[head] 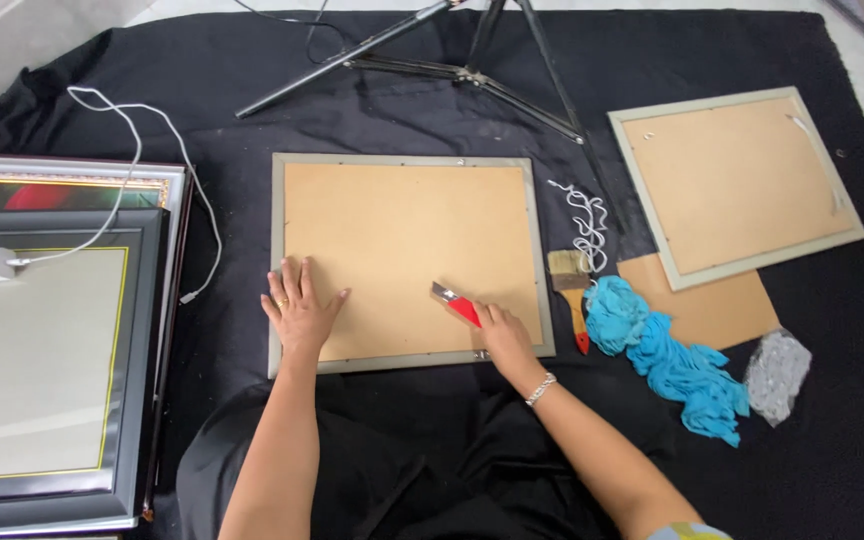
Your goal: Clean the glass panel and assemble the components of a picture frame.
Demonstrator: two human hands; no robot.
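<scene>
Head view: black cloth (752,60) underlies frame (407,262); left hand (299,310) flat, right hand (500,335) gripping cutter (455,304).

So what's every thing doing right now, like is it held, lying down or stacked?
Left hand: flat, pressing on the backing board.
Right hand: gripping the red cutter.
Red cutter: held, tip on the board.
Middle frame: face down, backing board in.
Second frame: face down, overlapping a loose board.
Paintbrush: lying unused.
Blue cloth: crumpled.
Black frames: stacked, face up.
White cable: loose, trailing over the black cloth.
</scene>
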